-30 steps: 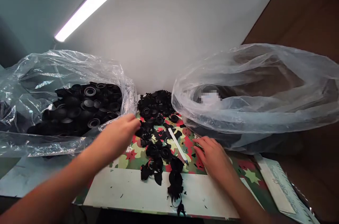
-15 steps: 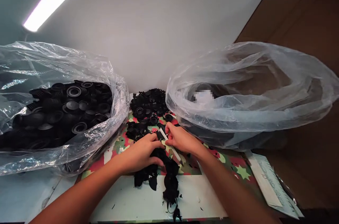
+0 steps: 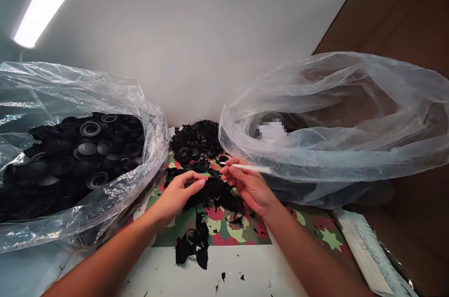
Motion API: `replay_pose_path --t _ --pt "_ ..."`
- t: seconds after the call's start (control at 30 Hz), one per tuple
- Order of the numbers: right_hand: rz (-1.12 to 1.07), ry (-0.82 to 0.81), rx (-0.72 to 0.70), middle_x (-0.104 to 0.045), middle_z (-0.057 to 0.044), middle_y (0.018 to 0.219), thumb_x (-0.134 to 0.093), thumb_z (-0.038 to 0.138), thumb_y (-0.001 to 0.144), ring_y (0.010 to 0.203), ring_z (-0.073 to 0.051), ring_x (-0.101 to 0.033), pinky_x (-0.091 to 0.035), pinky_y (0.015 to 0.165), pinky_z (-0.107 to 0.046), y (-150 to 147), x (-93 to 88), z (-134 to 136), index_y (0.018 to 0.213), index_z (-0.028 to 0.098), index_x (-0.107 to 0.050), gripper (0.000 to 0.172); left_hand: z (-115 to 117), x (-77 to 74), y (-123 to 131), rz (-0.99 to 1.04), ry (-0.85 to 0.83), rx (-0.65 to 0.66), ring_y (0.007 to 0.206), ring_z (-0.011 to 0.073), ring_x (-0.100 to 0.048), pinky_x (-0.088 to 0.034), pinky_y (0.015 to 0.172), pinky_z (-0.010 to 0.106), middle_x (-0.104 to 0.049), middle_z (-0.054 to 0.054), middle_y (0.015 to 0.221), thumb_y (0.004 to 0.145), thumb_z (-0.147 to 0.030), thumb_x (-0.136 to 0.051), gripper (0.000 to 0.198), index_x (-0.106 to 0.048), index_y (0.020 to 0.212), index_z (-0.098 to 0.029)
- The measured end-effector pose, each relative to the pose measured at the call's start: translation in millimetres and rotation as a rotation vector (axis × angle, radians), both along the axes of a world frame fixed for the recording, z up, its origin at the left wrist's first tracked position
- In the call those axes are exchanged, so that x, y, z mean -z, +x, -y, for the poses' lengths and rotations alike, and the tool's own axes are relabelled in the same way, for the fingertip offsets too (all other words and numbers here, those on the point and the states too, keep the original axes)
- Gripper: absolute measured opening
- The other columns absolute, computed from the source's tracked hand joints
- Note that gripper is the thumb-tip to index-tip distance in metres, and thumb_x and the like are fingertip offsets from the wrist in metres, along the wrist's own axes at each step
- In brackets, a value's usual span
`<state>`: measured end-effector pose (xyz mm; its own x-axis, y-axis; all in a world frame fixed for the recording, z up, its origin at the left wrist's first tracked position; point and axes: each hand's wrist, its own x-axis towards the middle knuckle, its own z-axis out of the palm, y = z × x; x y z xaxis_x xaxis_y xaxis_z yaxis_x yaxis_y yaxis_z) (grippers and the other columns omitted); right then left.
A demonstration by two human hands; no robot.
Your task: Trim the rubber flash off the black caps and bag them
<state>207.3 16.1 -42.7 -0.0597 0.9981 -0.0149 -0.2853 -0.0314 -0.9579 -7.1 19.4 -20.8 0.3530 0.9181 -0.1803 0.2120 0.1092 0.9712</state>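
Note:
My right hand (image 3: 247, 184) is closed around a slender white stick-like tool (image 3: 250, 167), which lies nearly level across the fingers. To its left, my left hand (image 3: 185, 189) has thumb and fingertips drawn together at the edge of dark scraps; what they pinch, if anything, I cannot make out. Black rubber scraps (image 3: 213, 194) lie between and below the hands on a patterned red, green and yellow sheet (image 3: 228, 231). Nearer to me, a torn black scrap (image 3: 192, 245) straddles the sheet's front edge. Ribbed round black rubber parts (image 3: 90, 129) fill the clear bag (image 3: 157, 147) on the left.
Against the wall rises a heap of black scraps (image 3: 199, 133). A second clear plastic bag (image 3: 333, 166) stands open on the right, with dark contents and a blurred pale patch inside. Written-on paper or card (image 3: 368, 250) lies at the right edge. Small crumbs dot the white surface (image 3: 196, 283).
The white tool has swung from slanting down between the hands to nearly level in my right hand. My left hand has drawn back left. The scraps beneath have shifted; the view has tilted slightly.

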Motion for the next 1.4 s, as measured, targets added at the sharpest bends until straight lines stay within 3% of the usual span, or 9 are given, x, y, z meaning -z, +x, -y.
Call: replay_pose_path --t 0.13,0.23,0.33,0.47,0.57,0.7,1.07,1.27,1.4 --pt "0.228 0.189 0.072 -0.075 -0.004 0.076 -0.061 0.073 0.085 0.069 -0.019 -0.069 -0.053 0.068 -0.030 -8.8 4.1 6.8 0.080 0.022 -0.063 0.051 -0.6 -0.3 0.1 0.068 -0.075 -0.040 0.081 0.0179 -0.060 -0.044 0.073 0.028 -0.070 0.000 0.084 0.076 -0.056 -0.076 0.041 -0.066 0.093 -0.020" --pt "0.480 0.389 -0.007 -0.080 -0.007 0.100 -0.047 0.067 0.097 0.091 -0.024 -0.074 -0.054 0.086 -0.038 -14.0 2.2 15.1 0.103 0.025 -0.071 0.048 -0.3 -1.0 0.1 0.151 -0.128 -0.045 0.070 0.0142 -0.057 -0.041 0.065 0.025 -0.065 -0.003 0.078 0.073 -0.060 -0.077 0.047 -0.063 0.095 -0.021" --pt "0.698 0.575 -0.072 -0.078 -0.007 0.117 -0.063 0.052 0.094 0.109 -0.027 -0.070 -0.049 0.100 -0.044 -21.7 2.2 21.5 0.111 0.029 -0.074 0.031 0.3 -1.5 0.7 0.187 -0.133 -0.061 0.062 0.0125 -0.053 -0.041 0.060 0.025 -0.059 -0.005 0.072 0.073 -0.065 -0.074 0.050 -0.059 0.090 -0.021" --pt "0.724 0.498 0.009 -0.079 -0.006 0.108 -0.074 0.031 0.087 0.097 -0.024 -0.072 -0.054 0.088 -0.037 -30.1 4.4 23.7 0.111 0.026 -0.074 0.025 2.3 -1.1 0.9 0.114 0.001 -0.005 0.066 0.0151 -0.058 -0.045 0.065 0.028 -0.060 -0.004 0.076 0.077 -0.063 -0.071 0.046 -0.058 0.094 -0.022" --pt "0.712 0.344 0.058 -0.077 -0.001 0.080 -0.075 0.034 0.083 0.069 -0.019 -0.067 -0.051 0.067 -0.030 -31.0 2.0 23.5 0.097 0.023 -0.075 0.019 4.1 0.5 -0.2 -0.097 0.294 0.085 0.091 0.0222 -0.064 -0.048 0.082 0.032 -0.068 0.001 0.098 0.065 -0.039 -0.089 0.046 -0.066 0.102 -0.022" --pt "0.716 0.240 0.014 -0.066 0.002 0.063 -0.069 0.043 0.085 0.054 -0.015 -0.054 -0.042 0.055 -0.026 -31.1 -3.2 24.9 0.089 0.021 -0.073 0.022 3.1 2.6 -2.1 -0.249 0.419 0.076 0.097 0.0246 -0.066 -0.048 0.087 0.035 -0.073 0.002 0.101 0.076 -0.026 -0.081 0.027 -0.074 0.102 -0.025" --pt "1.018 0.504 -0.050 -0.068 -0.002 0.086 -0.062 0.019 0.093 0.076 -0.019 -0.061 -0.047 0.068 -0.028 -27.0 2.6 19.8 0.089 0.023 -0.058 0.007 3.7 -7.0 -1.9 -0.266 0.469 0.174 0.096 0.0235 -0.069 -0.052 0.085 0.032 -0.078 0.001 0.100 0.080 -0.015 -0.071 0.021 -0.074 0.098 -0.025" --pt "1.225 0.572 -0.200 -0.070 -0.004 0.091 -0.063 0.011 0.092 0.084 -0.023 -0.063 -0.044 0.074 -0.031 -27.3 4.7 18.2 0.096 0.021 -0.063 0.011 -0.6 0.3 -8.0 -0.402 0.610 0.234 0.100 0.0236 -0.068 -0.053 0.090 0.035 -0.075 0.002 0.107 0.078 -0.004 -0.068 0.049 -0.069 0.120 -0.029" --pt "1.197 0.681 -0.236 -0.069 -0.001 0.086 -0.055 0.013 0.097 0.076 -0.019 -0.058 -0.037 0.072 -0.030 -25.9 -0.9 19.5 0.089 0.021 -0.061 0.013 -0.1 -10.6 -10.6 -0.431 0.610 0.257 0.085 0.0210 -0.067 -0.052 0.079 0.030 -0.073 0.001 0.088 0.079 -0.006 -0.069 0.025 -0.077 0.092 -0.025"
